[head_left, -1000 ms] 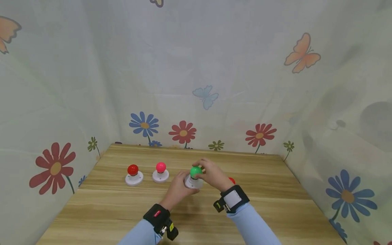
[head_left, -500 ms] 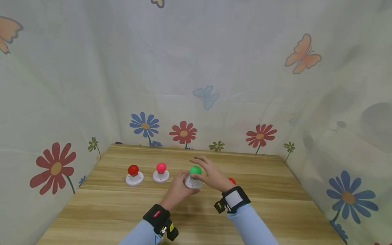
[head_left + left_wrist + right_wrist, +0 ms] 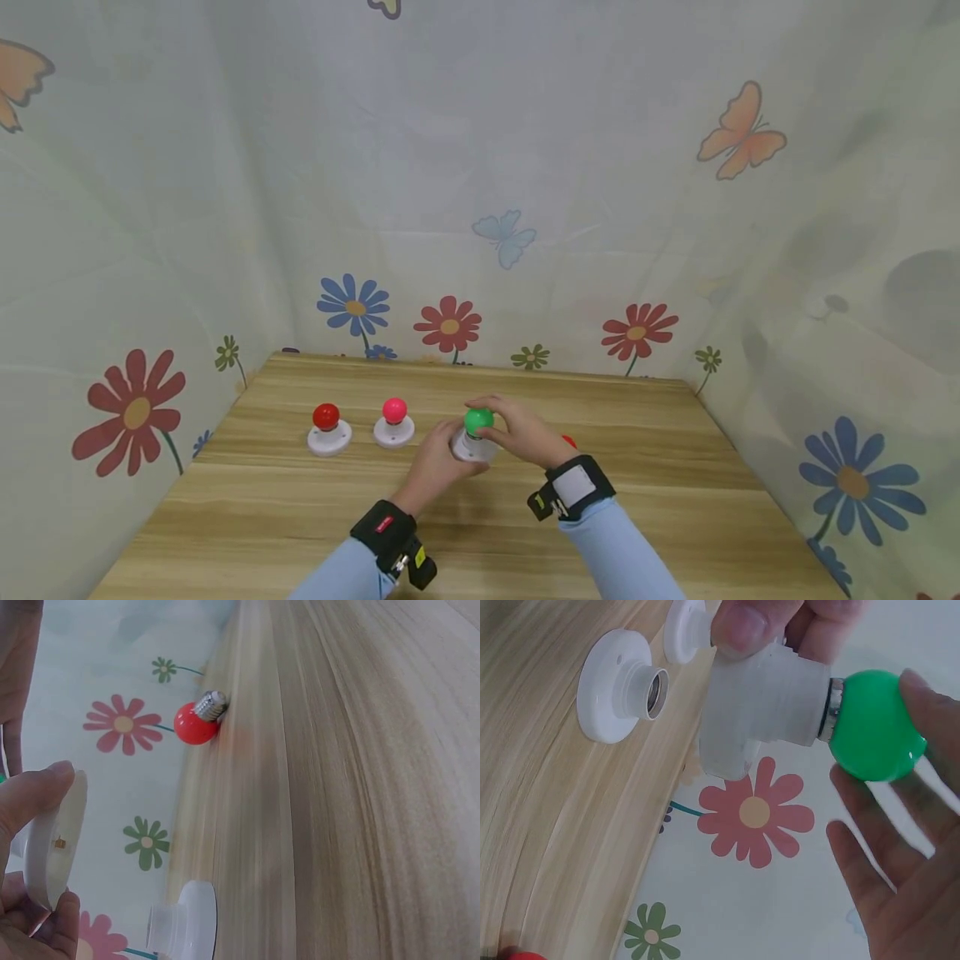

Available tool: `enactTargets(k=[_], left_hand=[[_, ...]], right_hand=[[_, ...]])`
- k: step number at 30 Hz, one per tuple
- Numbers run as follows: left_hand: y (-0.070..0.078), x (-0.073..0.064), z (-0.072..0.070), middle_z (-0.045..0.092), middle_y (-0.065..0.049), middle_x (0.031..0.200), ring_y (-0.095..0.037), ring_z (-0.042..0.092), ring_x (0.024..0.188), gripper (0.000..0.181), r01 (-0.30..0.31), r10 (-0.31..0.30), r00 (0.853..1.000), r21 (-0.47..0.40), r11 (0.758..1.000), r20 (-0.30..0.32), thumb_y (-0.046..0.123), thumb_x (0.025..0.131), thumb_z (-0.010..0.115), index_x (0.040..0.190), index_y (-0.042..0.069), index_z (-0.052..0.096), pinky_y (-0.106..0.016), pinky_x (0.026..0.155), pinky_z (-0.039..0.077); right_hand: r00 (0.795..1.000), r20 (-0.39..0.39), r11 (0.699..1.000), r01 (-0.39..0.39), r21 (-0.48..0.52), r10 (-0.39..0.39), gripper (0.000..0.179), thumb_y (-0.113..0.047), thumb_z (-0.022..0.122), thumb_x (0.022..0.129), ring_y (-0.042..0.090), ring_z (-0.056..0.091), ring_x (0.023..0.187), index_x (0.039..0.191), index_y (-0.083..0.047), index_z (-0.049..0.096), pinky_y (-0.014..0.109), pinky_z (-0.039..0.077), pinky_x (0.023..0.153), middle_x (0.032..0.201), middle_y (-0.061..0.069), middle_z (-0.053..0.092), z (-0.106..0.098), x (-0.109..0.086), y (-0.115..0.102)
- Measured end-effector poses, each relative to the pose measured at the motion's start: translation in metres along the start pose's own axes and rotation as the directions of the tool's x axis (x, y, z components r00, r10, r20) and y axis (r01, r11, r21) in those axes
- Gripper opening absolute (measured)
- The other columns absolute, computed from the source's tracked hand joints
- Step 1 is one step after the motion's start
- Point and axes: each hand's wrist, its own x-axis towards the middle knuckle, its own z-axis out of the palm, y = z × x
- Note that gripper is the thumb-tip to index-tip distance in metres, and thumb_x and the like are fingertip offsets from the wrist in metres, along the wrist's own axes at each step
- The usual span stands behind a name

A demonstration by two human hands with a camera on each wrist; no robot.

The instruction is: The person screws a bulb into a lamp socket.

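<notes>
In the head view my left hand (image 3: 438,467) grips a white lamp socket (image 3: 472,450), lifted above the table and tilted. A green bulb (image 3: 478,421) sits in its mouth, with a strip of metal thread showing between bulb and socket in the right wrist view. My right hand (image 3: 525,432) pinches this green bulb between thumb and fingers. The held socket's hollow underside (image 3: 61,844) faces the left wrist camera. Partly behind my right wrist, a red bulb (image 3: 569,441) lies loose on the table; its screw base shows in the left wrist view.
To the left stand a white socket (image 3: 328,442) with a red bulb (image 3: 326,416) and another socket (image 3: 393,433) with a pink bulb (image 3: 394,409). A bulbless socket (image 3: 619,686) stands on the wooden table (image 3: 300,517). A flowered curtain (image 3: 487,167) surrounds the table.
Half a second ago my right fingers were spread off the green bulb; now they have closed round it again. My left hand keeps its grip on the socket, nearly still.
</notes>
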Motion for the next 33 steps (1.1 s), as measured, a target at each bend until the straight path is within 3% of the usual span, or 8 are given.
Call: enactTargets(k=[4,8,10,13,18,23,33], left_hand=[[0.0011,-0.001,0.0,0.057,-0.009,0.127,-0.029,0.056,0.116,0.073,0.007,-0.007,1.0,-0.006,1.0,0.012,0.032,0.072,0.085,0.135,0.013,0.053,-0.052,0.097,0.048],[0.0026,-0.0032,-0.0007,0.057,-0.01,0.127,-0.03,0.055,0.116,0.071,0.015,-0.014,1.0,-0.023,1.0,0.023,0.031,0.072,0.085,0.134,0.013,0.054,-0.054,0.098,0.047],[0.0031,-0.0043,-0.0011,0.057,-0.01,0.128,-0.03,0.055,0.117,0.07,0.01,-0.009,1.0,-0.033,0.999,0.023,0.031,0.073,0.085,0.133,0.012,0.054,-0.054,0.098,0.047],[0.0029,-0.0043,-0.0019,0.056,-0.011,0.128,-0.03,0.054,0.117,0.071,0.006,-0.006,1.0,-0.031,0.999,0.013,0.032,0.073,0.085,0.133,0.011,0.054,-0.053,0.099,0.046],[0.0021,-0.0028,-0.0034,0.055,-0.012,0.132,-0.031,0.054,0.119,0.073,0.018,-0.018,1.0,-0.034,0.999,0.007,0.033,0.073,0.085,0.135,0.011,0.052,-0.054,0.1,0.046],[0.0004,-0.0018,-0.0039,0.055,-0.011,0.13,-0.03,0.054,0.117,0.073,0.02,-0.019,1.0,-0.045,0.999,0.014,0.033,0.073,0.085,0.135,0.012,0.052,-0.053,0.099,0.047],[0.0008,-0.0026,-0.004,0.057,-0.011,0.128,-0.03,0.056,0.115,0.073,0.009,-0.008,1.0,-0.028,1.0,0.019,0.034,0.073,0.085,0.135,0.012,0.053,-0.053,0.097,0.049]], right_hand=[[0.995,-0.086,0.994,-0.059,-0.088,0.051,0.045,-0.028,0.074,0.085,0.018,0.06,0.097,0.125,-0.01,0.061,0.036,0.055,0.085,0.118,0.005,0.063,0.0043,0.0016,-0.0013],[0.99,-0.119,0.985,-0.092,-0.146,0.075,0.046,-0.036,0.075,0.083,0.013,0.056,0.088,0.12,-0.012,0.063,0.027,0.053,0.076,0.112,0.0,0.062,0.0088,0.0024,-0.0001],[0.99,-0.119,0.986,-0.088,-0.139,0.072,0.046,-0.036,0.075,0.083,0.015,0.058,0.091,0.121,-0.013,0.063,0.029,0.054,0.078,0.113,0.001,0.062,0.01,0.0019,0.0006],[0.995,-0.076,0.994,-0.069,-0.088,0.063,0.053,-0.034,0.075,0.083,0.022,0.058,0.111,0.131,-0.017,0.058,0.04,0.054,0.092,0.128,0.005,0.058,0.0098,0.0011,0.0021],[0.999,0.048,0.999,0.013,0.031,-0.014,0.061,-0.016,0.069,0.089,0.03,0.037,0.14,0.145,-0.022,0.044,0.052,0.038,0.109,0.153,0.006,0.039,0.0064,-0.0007,0.0049],[0.994,0.087,0.993,0.057,0.101,-0.065,0.06,-0.004,0.064,0.091,0.028,0.037,0.14,0.145,-0.019,0.045,0.048,0.036,0.111,0.151,0.008,0.042,0.0035,-0.001,0.0063],[0.997,0.062,0.993,-0.06,0.1,0.054,0.047,-0.015,0.068,0.089,0.027,0.051,0.124,0.135,-0.015,0.055,0.049,0.044,0.104,0.135,0.009,0.053,0.0029,0.0009,-0.0001]])
